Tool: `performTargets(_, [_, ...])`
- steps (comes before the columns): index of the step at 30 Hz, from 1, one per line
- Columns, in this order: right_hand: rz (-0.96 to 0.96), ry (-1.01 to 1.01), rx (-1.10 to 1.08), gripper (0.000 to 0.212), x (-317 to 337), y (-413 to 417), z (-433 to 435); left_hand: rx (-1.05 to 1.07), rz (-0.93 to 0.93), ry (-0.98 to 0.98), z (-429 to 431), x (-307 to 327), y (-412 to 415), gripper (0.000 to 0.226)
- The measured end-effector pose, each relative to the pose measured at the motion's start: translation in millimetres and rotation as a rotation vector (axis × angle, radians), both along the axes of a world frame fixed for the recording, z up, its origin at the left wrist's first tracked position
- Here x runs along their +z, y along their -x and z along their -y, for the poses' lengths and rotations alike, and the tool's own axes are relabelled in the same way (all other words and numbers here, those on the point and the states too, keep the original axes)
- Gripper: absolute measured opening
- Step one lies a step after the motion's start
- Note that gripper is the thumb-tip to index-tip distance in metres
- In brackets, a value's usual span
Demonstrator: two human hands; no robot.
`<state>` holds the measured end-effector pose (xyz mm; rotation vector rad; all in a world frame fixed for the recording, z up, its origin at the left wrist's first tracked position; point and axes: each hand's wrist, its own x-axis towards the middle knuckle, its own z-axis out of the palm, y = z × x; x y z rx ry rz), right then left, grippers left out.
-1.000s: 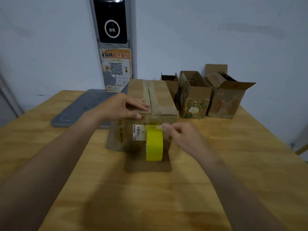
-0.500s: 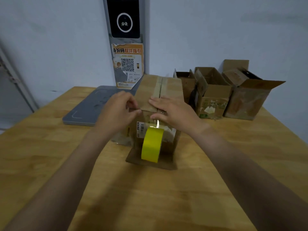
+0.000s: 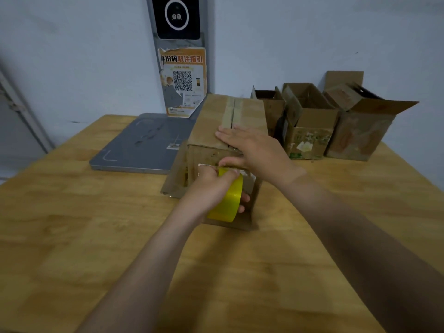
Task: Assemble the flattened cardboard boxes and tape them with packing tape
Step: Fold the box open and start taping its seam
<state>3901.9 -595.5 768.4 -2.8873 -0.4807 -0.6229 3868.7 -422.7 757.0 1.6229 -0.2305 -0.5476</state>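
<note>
On box (image 3: 210,121) top, right grip (image 3: 254,147) flat, left grip (image 3: 211,186) clutching yellow tape roll (image 3: 228,204), poster (image 3: 182,80) reading 取件指引

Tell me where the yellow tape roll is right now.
In the head view, centre frame, the left hand grips the yellow tape roll at the near face of the cardboard box, just below the right hand lying flat on the box's top.

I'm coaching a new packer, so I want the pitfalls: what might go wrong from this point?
The right hand presses flat only on the near end of the top flaps of the brown cardboard box; farther back the seam may gape under the tape. The left hand grips the yellow tape roll against the box's front face; pulled up off-centre, the strip might miss the seam.
</note>
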Motion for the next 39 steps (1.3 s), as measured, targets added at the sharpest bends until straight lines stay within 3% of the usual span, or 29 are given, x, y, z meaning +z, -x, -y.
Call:
performTargets(11, [0.064, 0.155, 0.011, 0.081, -2, 0, -5, -0.23, -0.18, -0.197, -18, -16, -17, 0.022])
performTargets(21, [0.047, 0.286, -0.023, 0.09, 1, 3, 2, -0.069, -0.189, -0.033, -7, -26, -28, 0.028])
performTargets(23, [0.026, 0.194, -0.016, 0.087, 3, 7, 1, -0.052, -0.153, -0.032, -4, -27, -28, 0.026])
performTargets(25, [0.024, -0.062, 0.002, 0.072, 6, 16, 6, -0.039, -0.111, -0.056, -1, -28, -25, 0.025])
performTargets(28, [0.187, -0.38, -0.022, 0.05, 3, 35, 27, -0.013, -0.073, -0.09, 1, -27, -24, 0.022])
performTargets(31, [0.303, -0.416, -0.255, 0.033, -18, 53, 63, 0.013, -0.044, -0.101, 2, -28, -23, 0.021])
performTargets(33, [0.12, -0.36, -0.45, 0.032, -36, 60, 89, 0.031, -0.036, -0.103, 4, -29, -21, 0.02])
performTargets(37, [-0.48, -0.219, -0.654, 0.045, -72, 64, 122, 0.053, -0.031, -0.12, 6, -33, -21, 0.02])
performTargets(39, [-0.587, -0.125, -0.668, 0.046, -88, 67, 129, 0.061, -0.027, -0.133, 6, -34, -22, 0.02])
